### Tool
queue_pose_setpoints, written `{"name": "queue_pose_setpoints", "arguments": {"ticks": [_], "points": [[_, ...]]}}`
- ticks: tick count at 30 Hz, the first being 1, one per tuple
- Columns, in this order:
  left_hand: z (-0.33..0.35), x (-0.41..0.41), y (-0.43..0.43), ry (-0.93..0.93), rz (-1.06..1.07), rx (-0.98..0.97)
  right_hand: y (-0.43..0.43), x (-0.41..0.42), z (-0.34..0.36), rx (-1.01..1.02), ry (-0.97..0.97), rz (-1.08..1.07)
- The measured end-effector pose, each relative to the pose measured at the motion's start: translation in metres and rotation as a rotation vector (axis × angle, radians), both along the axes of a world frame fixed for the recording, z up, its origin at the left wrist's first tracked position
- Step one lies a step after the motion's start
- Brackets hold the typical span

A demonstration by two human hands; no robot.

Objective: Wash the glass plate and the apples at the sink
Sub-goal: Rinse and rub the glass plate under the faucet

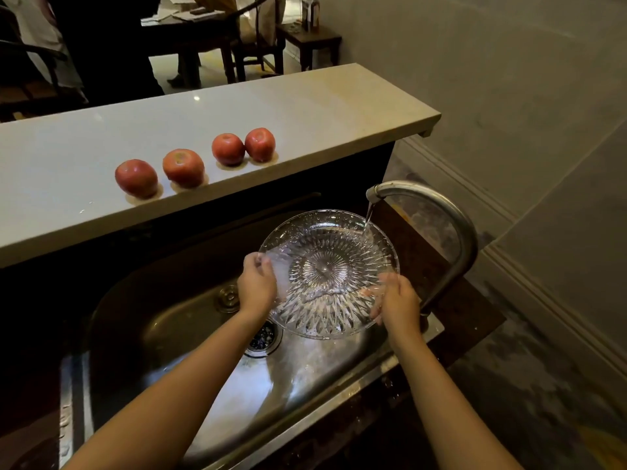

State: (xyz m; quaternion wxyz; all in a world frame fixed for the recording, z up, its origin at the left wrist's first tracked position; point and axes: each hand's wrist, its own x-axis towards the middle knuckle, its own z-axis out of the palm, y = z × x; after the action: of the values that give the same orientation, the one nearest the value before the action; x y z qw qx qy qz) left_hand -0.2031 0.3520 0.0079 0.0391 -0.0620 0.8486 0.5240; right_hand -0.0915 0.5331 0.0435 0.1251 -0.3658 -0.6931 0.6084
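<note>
— Where is the plate now?

— I hold the glass plate (327, 273) over the sink (203, 334), tilted toward me. Its far edge is under the tap (441, 212), and a thin stream of water (368, 220) falls on it. My left hand (256, 283) grips the left rim, the fingers (254, 262) curled over the edge. My right hand (398, 300) grips the near right rim in the same way.

— What worries you?

— The glass is wet, and I think it is slippery. If one grip loosens, the plate may drop on the steel sink and chip or break. The rim is also close to the tap, so a careless turn could knock it there.

— And the apples?

— Four apples (136, 178) stand in a row on the desk (237, 110) behind the sink, near its front edge. They are round, so a bump may roll one down into the sink.
</note>
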Motion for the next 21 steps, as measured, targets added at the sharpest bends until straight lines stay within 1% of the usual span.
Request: {"name": "queue_pose_setpoints", "arguments": {"ticks": [1, 4, 5, 6, 7, 8, 10, 12, 14, 16, 21], "points": [[0.002, -0.001, 0.003, 0.023, -0.056, -0.111, 0.0, -0.001, -0.001, -0.035, 0.015, -0.019], [0.001, -0.003, 0.013, 0.208, -0.286, -0.66, 0.0, -0.005, -0.002, 0.005, 0.063, -0.074], [0.001, -0.003, 0.017, 0.241, -0.363, -0.775, 0.003, -0.006, -0.001, 0.035, 0.067, -0.094], [0.001, -0.002, 0.022, 0.245, -0.446, -0.832, 0.006, -0.008, 0.001, 0.06, 0.063, -0.109], [0.001, 0.002, 0.029, 0.253, -0.541, -0.839, 0.01, -0.011, 0.001, 0.083, 0.049, -0.115], [0.001, 0.009, 0.039, 0.274, -0.647, -0.804, 0.013, -0.013, 0.003, 0.099, 0.032, -0.107], [0.003, 0.024, 0.066, 0.346, -0.853, -0.666, 0.011, -0.016, 0.003, 0.114, -0.002, -0.063], [0.009, 0.028, 0.096, 0.435, -0.966, -0.61, 0.005, -0.019, 0.001, 0.116, -0.02, -0.036], [0.016, 0.016, 0.115, 0.493, -0.984, -0.638, 0.002, -0.019, 0.0, 0.094, -0.011, -0.054], [0.019, -0.004, 0.122, 0.497, -1.001, -0.685, 0.004, -0.019, 0.001, 0.059, -0.003, -0.09], [0.01, -0.062, 0.091, 0.37, -0.919, -0.738, 0.013, -0.013, 0.005, 0.053, -0.004, -0.136]]}}
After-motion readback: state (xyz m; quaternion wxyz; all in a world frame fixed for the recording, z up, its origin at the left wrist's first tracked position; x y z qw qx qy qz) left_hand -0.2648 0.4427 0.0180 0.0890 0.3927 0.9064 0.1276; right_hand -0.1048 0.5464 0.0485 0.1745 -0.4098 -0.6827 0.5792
